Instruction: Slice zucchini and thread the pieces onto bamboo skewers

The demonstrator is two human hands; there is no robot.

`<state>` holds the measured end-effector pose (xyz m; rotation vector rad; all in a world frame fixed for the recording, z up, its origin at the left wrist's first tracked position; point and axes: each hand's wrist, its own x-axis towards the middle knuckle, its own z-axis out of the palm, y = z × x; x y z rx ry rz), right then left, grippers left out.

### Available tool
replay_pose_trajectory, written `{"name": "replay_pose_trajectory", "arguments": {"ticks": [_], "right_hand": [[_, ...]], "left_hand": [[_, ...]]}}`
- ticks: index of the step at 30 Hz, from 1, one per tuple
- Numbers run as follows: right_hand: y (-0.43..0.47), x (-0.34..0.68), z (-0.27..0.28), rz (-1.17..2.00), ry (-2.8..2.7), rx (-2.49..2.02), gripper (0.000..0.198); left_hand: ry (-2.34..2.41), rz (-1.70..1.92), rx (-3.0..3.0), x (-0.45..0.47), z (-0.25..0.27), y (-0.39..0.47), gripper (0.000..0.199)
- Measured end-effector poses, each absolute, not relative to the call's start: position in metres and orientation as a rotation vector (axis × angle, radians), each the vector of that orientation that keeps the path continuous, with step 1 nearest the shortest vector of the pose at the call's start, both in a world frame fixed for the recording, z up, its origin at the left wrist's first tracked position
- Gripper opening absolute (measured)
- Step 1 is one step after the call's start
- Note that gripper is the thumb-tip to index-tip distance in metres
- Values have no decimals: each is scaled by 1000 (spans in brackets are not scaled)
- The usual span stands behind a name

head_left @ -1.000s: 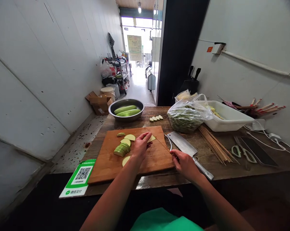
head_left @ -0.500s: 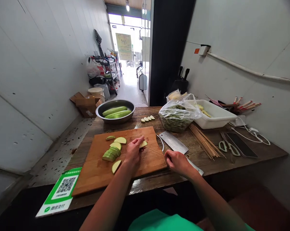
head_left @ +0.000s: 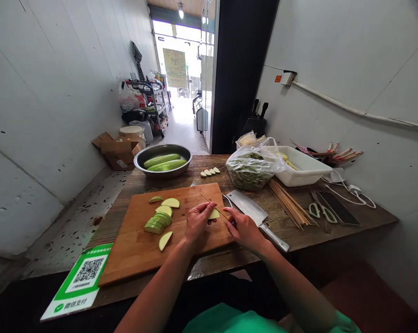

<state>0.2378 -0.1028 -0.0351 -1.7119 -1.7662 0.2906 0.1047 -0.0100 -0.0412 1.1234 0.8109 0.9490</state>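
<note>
Above the right part of the wooden cutting board (head_left: 125, 249), my left hand (head_left: 198, 221) pinches a pale half-round zucchini slice (head_left: 214, 214). A thin wooden skewer (head_left: 221, 213) runs along the slice, its tip showing past my left fingers. My right hand (head_left: 242, 227) is closed on the skewer's other end, close to the slice. On the board's left lie a row of overlapping green-skinned zucchini slices (head_left: 157, 223) and several loose slices, one of them a half-round (head_left: 165, 241) nearer me. Four-sided cleaver (head_left: 247, 206) lies flat right of the board, its metal handle toward me.
A metal bowl (head_left: 138, 165) with two peeled-looking green zucchini stands behind the board. A threaded skewer of slices (head_left: 210, 172) lies beside it. To the right are a plastic bag of greens (head_left: 246, 172), a white tub (head_left: 311, 173), bare skewers (head_left: 288, 203), scissors (head_left: 322, 212) and a QR-code sign (head_left: 77, 282) at left.
My right hand has moved left, up close to my left hand. The skewer now reaches past the slice, with its tip showing beyond my left fingers.
</note>
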Motion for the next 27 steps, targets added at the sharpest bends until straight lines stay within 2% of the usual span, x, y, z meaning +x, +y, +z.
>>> {"name": "replay_pose_trajectory", "arguments": {"ticks": [4, 7, 14, 20, 27], "right_hand": [[-73, 229, -29, 170, -1741, -1567, 29], [-49, 232, -24, 122, -1603, -1518, 32], [-32, 240, -28, 125, -1491, -1428, 34], [-45, 225, -46, 205, -1572, -1373, 30], [-58, 221, -42, 242, -1656, -1379, 32]], "left_hand": [[757, 1020, 981, 106, -44, -9, 42], [683, 1139, 761, 109, -46, -3, 42], [745, 1249, 555, 109, -27, 34, 15], [737, 1214, 318, 109, -17, 54, 6], [750, 1341, 292, 110, -24, 56, 3]]}}
